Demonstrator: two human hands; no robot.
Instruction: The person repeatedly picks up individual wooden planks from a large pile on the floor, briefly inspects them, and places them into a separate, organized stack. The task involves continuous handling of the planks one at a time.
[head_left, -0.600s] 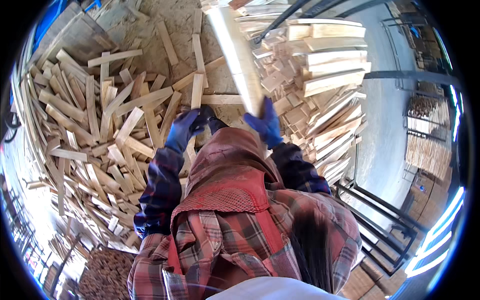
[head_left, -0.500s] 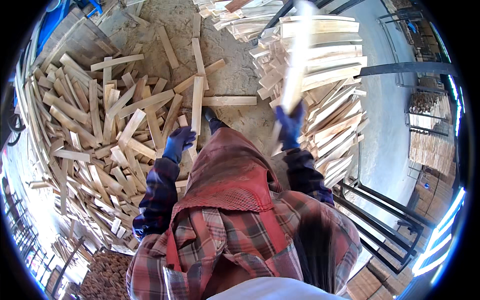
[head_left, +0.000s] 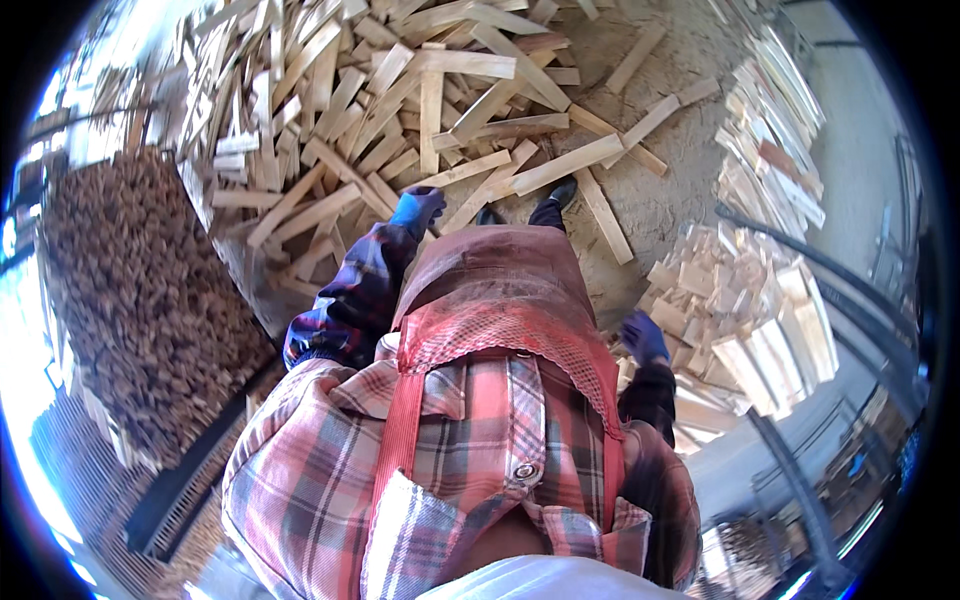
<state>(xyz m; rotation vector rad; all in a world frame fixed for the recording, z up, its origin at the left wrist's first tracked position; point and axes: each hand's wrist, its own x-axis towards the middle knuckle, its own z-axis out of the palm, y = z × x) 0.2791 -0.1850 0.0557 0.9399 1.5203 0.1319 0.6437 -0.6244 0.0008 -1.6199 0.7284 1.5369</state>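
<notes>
My left hand (head_left: 418, 208), in a blue glove, hangs over the near edge of a large heap of loose wooden slats (head_left: 430, 115). Its fingers are loosely bent and apart, with nothing seen in them. At my right side my right hand (head_left: 643, 337), also gloved, is beside a stack of pale slats (head_left: 765, 345) on a dark metal rack. That hand looks open and empty, its fingers slightly blurred. One slat (head_left: 567, 164) lies across others just beyond my shoes. The red apron (head_left: 510, 290) hangs between my arms.
Another slat stack (head_left: 770, 160) stands farther off at the right, with dark metal rack bars (head_left: 800, 240) beside it. A big block of stacked brown wood pieces (head_left: 150, 310) is at the left. Sandy floor (head_left: 640, 110) shows between heap and stacks, with scattered slats.
My view has turned to the left. The slat that my right hand held upright is out of that hand, which is now lower beside the stack. My left hand remains near the heap.
</notes>
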